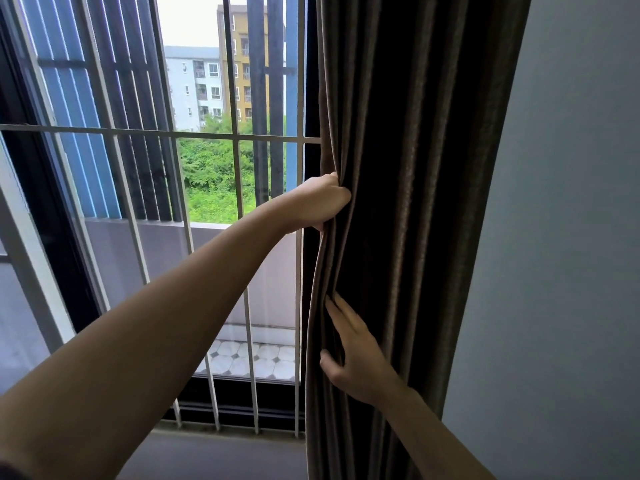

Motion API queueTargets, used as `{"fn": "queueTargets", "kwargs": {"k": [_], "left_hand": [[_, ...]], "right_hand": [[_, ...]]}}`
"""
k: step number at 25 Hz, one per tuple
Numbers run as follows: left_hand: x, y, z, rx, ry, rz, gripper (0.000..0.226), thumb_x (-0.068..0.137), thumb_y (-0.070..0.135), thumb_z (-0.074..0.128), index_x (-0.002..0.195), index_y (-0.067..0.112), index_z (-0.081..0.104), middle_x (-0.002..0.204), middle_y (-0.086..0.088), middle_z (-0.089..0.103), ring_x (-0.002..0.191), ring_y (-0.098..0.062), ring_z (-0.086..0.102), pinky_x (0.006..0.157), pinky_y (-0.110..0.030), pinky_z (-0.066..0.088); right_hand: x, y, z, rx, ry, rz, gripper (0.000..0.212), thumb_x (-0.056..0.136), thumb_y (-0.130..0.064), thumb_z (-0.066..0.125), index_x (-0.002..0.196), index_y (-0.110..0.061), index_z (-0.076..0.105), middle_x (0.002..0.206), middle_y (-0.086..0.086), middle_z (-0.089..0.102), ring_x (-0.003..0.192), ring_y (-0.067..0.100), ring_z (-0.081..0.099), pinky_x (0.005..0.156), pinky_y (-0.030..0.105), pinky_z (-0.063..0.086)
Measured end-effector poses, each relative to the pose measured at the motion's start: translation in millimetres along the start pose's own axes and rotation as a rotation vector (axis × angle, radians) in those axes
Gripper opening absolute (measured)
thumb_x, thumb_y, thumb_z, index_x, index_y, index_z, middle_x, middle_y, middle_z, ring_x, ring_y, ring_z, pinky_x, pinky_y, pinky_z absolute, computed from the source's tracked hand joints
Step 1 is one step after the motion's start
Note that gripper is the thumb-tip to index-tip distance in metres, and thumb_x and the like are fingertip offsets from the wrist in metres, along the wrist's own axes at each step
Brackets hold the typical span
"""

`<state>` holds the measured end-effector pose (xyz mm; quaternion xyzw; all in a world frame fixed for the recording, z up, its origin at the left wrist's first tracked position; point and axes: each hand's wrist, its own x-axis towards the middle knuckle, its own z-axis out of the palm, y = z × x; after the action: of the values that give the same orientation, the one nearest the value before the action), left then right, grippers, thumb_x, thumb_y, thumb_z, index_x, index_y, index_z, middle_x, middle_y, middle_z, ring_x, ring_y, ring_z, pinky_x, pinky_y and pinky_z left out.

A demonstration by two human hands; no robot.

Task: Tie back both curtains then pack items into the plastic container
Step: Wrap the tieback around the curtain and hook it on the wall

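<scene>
Head view showed the dark brown curtain [415,202] hanging with its long axis near upright, top leaning slightly right. It was bunched into deep lengthwise folds between the window bars [138,131] and the grey wall [561,237]. The left hand [320,202] gripped its window-side edge, fingers curled round the cloth. Lower down, the right hand [356,362] pinched a fold, fingers nearly straight and tucked into the pleat, thumb outside.

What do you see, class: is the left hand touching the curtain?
Touching. The head view shows the left hand gripping the edge of the curtain, fingers curled into its folds.
</scene>
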<state>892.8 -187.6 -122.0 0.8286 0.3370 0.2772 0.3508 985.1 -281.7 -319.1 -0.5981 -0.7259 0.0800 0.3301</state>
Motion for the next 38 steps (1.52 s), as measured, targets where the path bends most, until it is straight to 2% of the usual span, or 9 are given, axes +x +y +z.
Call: {"fn": "queueTargets", "kwargs": {"k": [4,6,9,12,18,24,31,35,38], "left_hand": [[-1,4,8,-0.015,-0.034,0.049,0.013,0.083,0.029,0.055,0.087,0.017,0.054,0.078,0.002,0.056,0.063,-0.005,0.061,0.054,-0.020,0.046],[4,3,11,0.200,0.007,0.090,0.031,0.089,0.039,0.051,0.104,0.011,0.055,0.088,0.000,0.057,0.075,-0.011,0.060,0.059,-0.019,0.045],[9,-4,11,0.339,0.115,0.109,0.019,0.093,0.029,0.038,0.092,0.012,0.047,0.080,0.000,0.050,0.066,-0.010,0.048,0.053,-0.022,0.035],[9,-8,13,0.315,0.128,0.096,0.020,0.093,0.026,0.035,0.096,0.011,0.047,0.084,-0.003,0.054,0.072,-0.015,0.052,0.058,-0.027,0.037],[11,-9,15,0.329,0.145,0.082,0.025,0.092,0.027,0.035,0.105,0.010,0.048,0.100,-0.009,0.057,0.087,-0.025,0.056,0.072,-0.033,0.044],[10,-10,13,0.277,0.119,0.093,0.020,0.093,0.025,0.036,0.102,0.010,0.047,0.093,-0.007,0.057,0.079,-0.019,0.054,0.064,-0.029,0.042],[9,-7,15,0.260,0.137,0.091,0.013,0.093,0.019,0.035,0.083,0.013,0.040,0.073,0.000,0.049,0.060,-0.013,0.045,0.052,-0.027,0.032],[9,-4,20,0.256,0.146,0.087,0.013,0.093,0.019,0.034,0.097,0.011,0.043,0.081,-0.002,0.052,0.065,-0.013,0.048,0.054,-0.025,0.036],[9,0,24,0.215,0.132,0.099,0.031,0.094,0.020,0.034,0.119,0.006,0.045,0.107,-0.008,0.057,0.091,-0.021,0.055,0.069,-0.026,0.039]], "right_hand": [[-4,2,5,-0.005,0.001,-0.005,0.079,0.089,-0.027,0.057,0.150,-0.025,0.008,0.144,-0.030,-0.005,0.133,-0.012,-0.002,0.103,0.001,-0.003],[-4,5,-3,-0.119,0.003,-0.018,0.076,0.087,-0.032,0.056,0.150,-0.025,0.015,0.147,-0.027,0.001,0.133,-0.010,0.000,0.114,0.016,0.000],[1,12,-22,-0.346,0.271,-0.103,0.056,0.079,-0.037,0.058,0.133,-0.027,0.046,0.151,-0.008,0.030,0.140,0.008,0.017,0.119,0.046,0.012],[20,1,-53,-0.194,0.535,-0.056,0.044,0.081,-0.026,0.065,0.123,-0.022,0.053,0.154,0.007,0.023,0.141,0.022,0.023,0.114,0.039,0.019],[68,-18,-97,-0.257,0.684,0.059,0.053,0.083,-0.018,0.065,0.133,-0.018,0.049,0.155,0.018,0.005,0.143,0.033,0.008,0.116,0.039,0.016],[68,-8,-93,-0.164,0.338,0.089,0.066,0.089,-0.015,0.057,0.147,-0.009,0.026,0.151,0.011,0.026,0.134,0.024,0.036,0.103,0.019,0.028],[5,15,-37,-0.007,0.023,0.098,0.071,0.092,-0.009,0.048,0.150,-0.025,0.011,0.157,-0.010,0.007,0.142,0.010,0.020,0.104,0.005,0.012],[-8,21,-18,-0.064,-0.009,0.097,0.070,0.094,-0.015,0.047,0.151,-0.023,0.007,0.157,-0.014,-0.003,0.140,0.004,0.018,0.090,-0.008,0.009],[-12,20,-9,-0.074,-0.024,0.074,0.069,0.094,-0.012,0.045,0.151,-0.020,0.007,0.149,-0.023,-0.007,0.138,-0.005,0.004,0.093,-0.008,0.004]]}}
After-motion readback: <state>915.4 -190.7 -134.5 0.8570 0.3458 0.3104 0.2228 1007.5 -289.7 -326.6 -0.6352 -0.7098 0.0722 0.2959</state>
